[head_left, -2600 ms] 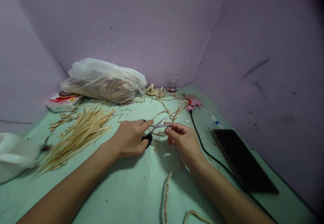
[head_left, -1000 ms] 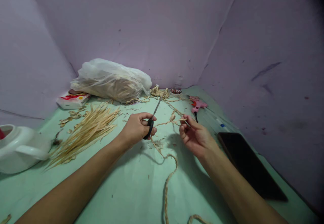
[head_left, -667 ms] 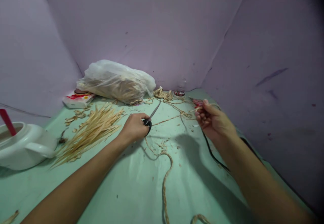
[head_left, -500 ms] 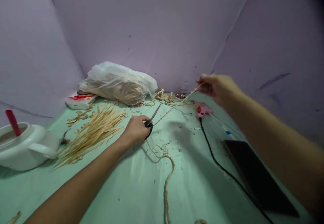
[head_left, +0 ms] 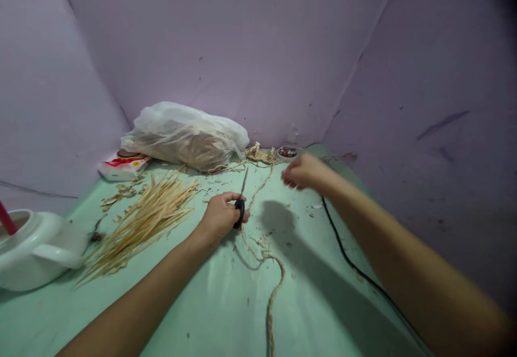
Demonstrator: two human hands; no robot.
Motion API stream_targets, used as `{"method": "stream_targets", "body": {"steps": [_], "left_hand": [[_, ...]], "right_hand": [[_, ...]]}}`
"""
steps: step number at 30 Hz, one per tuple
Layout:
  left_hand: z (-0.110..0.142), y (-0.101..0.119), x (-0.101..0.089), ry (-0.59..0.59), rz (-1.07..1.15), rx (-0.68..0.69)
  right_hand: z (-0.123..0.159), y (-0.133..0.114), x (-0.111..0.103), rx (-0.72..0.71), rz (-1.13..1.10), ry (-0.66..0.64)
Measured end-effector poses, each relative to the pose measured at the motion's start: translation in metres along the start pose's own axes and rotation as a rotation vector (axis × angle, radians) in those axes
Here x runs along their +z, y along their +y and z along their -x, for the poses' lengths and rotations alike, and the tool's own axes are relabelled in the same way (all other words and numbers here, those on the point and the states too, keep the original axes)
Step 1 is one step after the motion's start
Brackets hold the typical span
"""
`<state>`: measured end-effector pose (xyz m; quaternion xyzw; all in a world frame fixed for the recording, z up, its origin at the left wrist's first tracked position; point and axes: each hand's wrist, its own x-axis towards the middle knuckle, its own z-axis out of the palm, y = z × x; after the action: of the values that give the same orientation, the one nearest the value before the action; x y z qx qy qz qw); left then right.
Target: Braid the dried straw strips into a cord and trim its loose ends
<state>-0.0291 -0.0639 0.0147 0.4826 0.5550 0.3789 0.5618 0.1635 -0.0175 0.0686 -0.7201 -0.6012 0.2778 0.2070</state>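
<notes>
My left hand [head_left: 220,216] is closed around the black handles of a pair of scissors [head_left: 239,212], whose blade points toward the back wall. A thin braided straw cord [head_left: 260,187] passes by this hand, with one part running back toward a small coil [head_left: 260,154] and a thicker length [head_left: 278,276] curving toward me. My right hand [head_left: 301,174] is above the table to the right of the cord, fingers curled and smeared by motion, so what they hold, if anything, is unclear. Behind it a loose strand [head_left: 341,156] sticks out to the right.
Dry straw strips [head_left: 145,222] lie spread on the green table [head_left: 214,314]. A white pot [head_left: 44,249] stands at the left. At the back are a clear plastic bag [head_left: 181,136], a white-and-red packet [head_left: 123,168] and a bowl of beads [head_left: 287,152]. A black cable [head_left: 343,252] runs along the right.
My right hand has moved left and down, and the cord no longer stretches up to it. The scissors have turned more upright in my left hand. The pink thing and dark tablet-like slab are now hidden.
</notes>
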Motion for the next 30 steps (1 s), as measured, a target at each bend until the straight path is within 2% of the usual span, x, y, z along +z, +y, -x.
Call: {"method": "stream_targets", "body": {"steps": [2, 4, 5, 7, 9, 12, 14, 16, 19, 21, 23, 26, 30], "left_hand": [[0.003, 0.0, 0.004, -0.043, 0.04, 0.032], [0.008, -0.002, 0.009, -0.104, 0.079, 0.038], [0.01, -0.003, 0.012, -0.138, 0.087, 0.036], [0.014, -0.005, 0.017, -0.203, 0.078, 0.041], [0.015, -0.008, 0.02, -0.241, 0.027, 0.074], [0.013, -0.008, 0.019, -0.159, -0.044, 0.117], [0.009, -0.006, 0.015, -0.056, -0.05, 0.107], [0.005, -0.004, 0.011, -0.031, 0.005, 0.051], [0.0, -0.004, 0.006, -0.148, 0.161, -0.072], [-0.003, -0.005, 0.005, -0.187, 0.243, -0.118], [-0.005, -0.005, 0.004, -0.136, 0.293, -0.111], [-0.006, -0.003, 0.004, 0.002, 0.332, -0.038], [-0.003, 0.0, 0.007, 0.085, 0.321, 0.071]], "right_hand": [[0.03, 0.008, 0.034, 0.153, -0.404, -0.252], [0.054, 0.014, 0.061, 0.18, -0.892, -0.435], [0.062, 0.017, 0.07, 0.164, -1.071, -0.483], [0.071, 0.023, 0.083, 0.136, -1.261, -0.444], [0.074, 0.029, 0.089, 0.126, -1.358, -0.327], [0.075, 0.036, 0.09, 0.097, -1.359, -0.172], [0.078, 0.038, 0.091, 0.072, -1.281, -0.143], [0.083, 0.036, 0.093, 0.012, -1.202, -0.197], [0.091, 0.032, 0.099, -0.052, -1.158, -0.333], [0.095, 0.03, 0.103, -0.032, -1.164, -0.372], [0.095, 0.029, 0.105, 0.009, -1.191, -0.383], [0.094, 0.029, 0.104, 0.048, -1.211, -0.382], [0.094, 0.029, 0.103, -0.02, -1.218, -0.357]]}}
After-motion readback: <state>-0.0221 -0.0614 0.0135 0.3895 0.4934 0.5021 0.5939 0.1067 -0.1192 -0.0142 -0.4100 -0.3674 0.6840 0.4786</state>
